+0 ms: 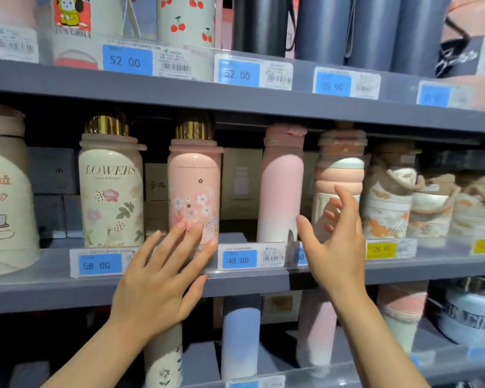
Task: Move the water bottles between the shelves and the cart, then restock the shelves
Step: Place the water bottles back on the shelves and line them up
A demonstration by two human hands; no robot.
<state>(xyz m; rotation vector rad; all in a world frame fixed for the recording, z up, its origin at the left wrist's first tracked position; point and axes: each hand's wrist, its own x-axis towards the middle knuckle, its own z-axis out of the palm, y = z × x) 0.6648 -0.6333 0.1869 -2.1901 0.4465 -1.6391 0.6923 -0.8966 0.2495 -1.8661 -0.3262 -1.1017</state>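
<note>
On the middle shelf (263, 107) stand a cream floral bottle (111, 189) with a gold cap, a pink blossom bottle (194, 186) with a gold cap, and a tall pink-to-white bottle (280, 186). My left hand (163, 275) reaches up with spread straight fingers, its fingertips at the base of the pink blossom bottle. My right hand (333, 242) is raised with fingers spread, just right of the tall pink bottle and in front of a ribbed peach bottle (339, 175). Neither hand holds anything.
A big cream jug (3, 191) stands at far left and patterned bottles (389, 197) at right. Boxes sit behind the row. Price tags (238, 259) line the shelf edge. The top shelf carries cherry-print and dark bottles (263, 23); the lower shelf holds a blue bottle (240, 340) and others.
</note>
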